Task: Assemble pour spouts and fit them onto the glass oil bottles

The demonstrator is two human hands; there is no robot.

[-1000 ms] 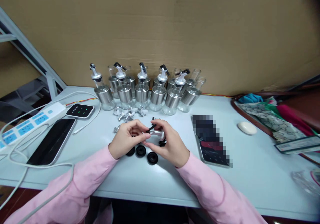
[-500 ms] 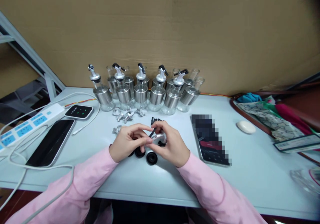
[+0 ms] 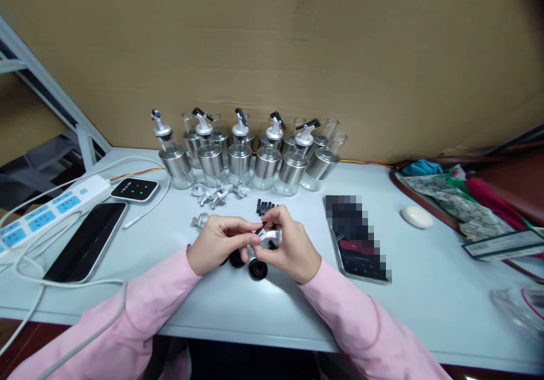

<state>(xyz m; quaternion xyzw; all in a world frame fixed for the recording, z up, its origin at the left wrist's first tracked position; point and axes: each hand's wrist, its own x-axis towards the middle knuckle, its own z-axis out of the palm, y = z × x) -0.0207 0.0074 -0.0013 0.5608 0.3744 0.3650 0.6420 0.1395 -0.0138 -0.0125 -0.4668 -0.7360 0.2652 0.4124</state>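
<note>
Between my hands is a silver pourer spout (image 3: pixel 272 235) with a small black flap (image 3: pixel 260 229) at its tip. My left hand (image 3: pixel 221 240) pinches the spout's tip end with thumb and fingers. Around its other side closes my right hand (image 3: pixel 293 244), index finger at the flap and thumb underneath. Fingers partly hide the piece, so I cannot tell whether the flap is seated. A black ring-shaped stopper (image 3: pixel 258 269) lies just below my hands, with another black stopper (image 3: pixel 237 259) partly covered beside it. Several loose black flaps (image 3: pixel 266 206) lie just beyond my fingers.
Several silver spouts (image 3: pixel 219 195) lie before a row of glass-and-steel bottles (image 3: pixel 267 162), some topped with pourers. A phone (image 3: pixel 357 238) lies at right, near a white oval object (image 3: pixel 417 217). At left are a power strip (image 3: pixel 51 213), a dark phone (image 3: pixel 87 243) and cables.
The black flap has tipped lower against the spout, and my right index finger has shifted slightly. Both hands stay in nearly the same place.
</note>
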